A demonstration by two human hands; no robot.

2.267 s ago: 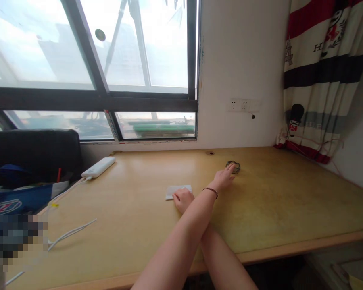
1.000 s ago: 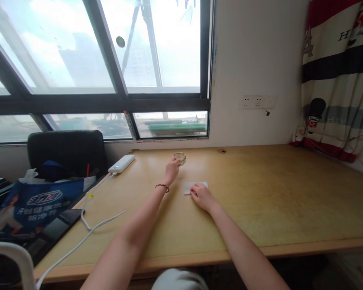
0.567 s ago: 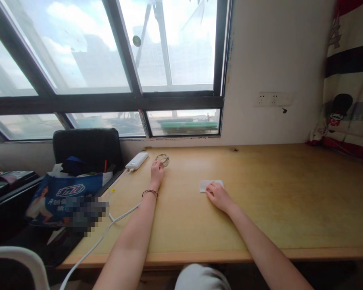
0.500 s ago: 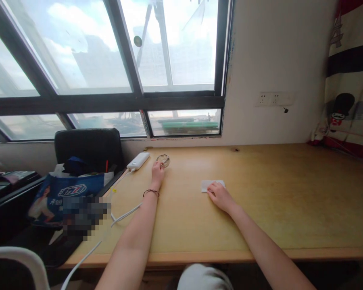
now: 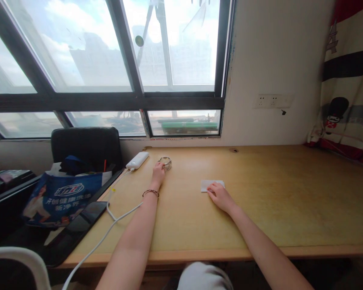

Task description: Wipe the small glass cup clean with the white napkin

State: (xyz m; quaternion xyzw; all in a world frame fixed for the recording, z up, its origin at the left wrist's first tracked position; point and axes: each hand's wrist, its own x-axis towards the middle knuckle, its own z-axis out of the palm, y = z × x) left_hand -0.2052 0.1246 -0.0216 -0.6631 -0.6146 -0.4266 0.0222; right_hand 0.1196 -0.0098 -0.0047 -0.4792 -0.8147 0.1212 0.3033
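A thin ring-shaped bundle (image 5: pixel 167 162), perhaps bracelets or coiled wire, is at the back left of the wooden table (image 5: pixel 278 201). My left hand (image 5: pixel 159 172) pinches its near left edge, fingers closed; a braided bracelet (image 5: pixel 150 193) circles that wrist. Toward the middle of the table lies a flat white piece of paper or cloth (image 5: pixel 204 185). On its right part rests my right hand (image 5: pixel 219 195), with fingers bent and close together, palm down; whether anything is under the fingertips is hidden.
A white power bank (image 5: pixel 137 160) sits at the table's back left corner, its white cable (image 5: pixel 104 235) running along the left side and over the front edge. Left of the table, a black chair (image 5: pixel 86 145) holds a blue bag (image 5: pixel 63 201). Windows and a wall stand behind.
My left hand and the ring-shaped bundle have shifted very slightly right and toward me. My right hand and the white piece stay in place. The view has turned a little.
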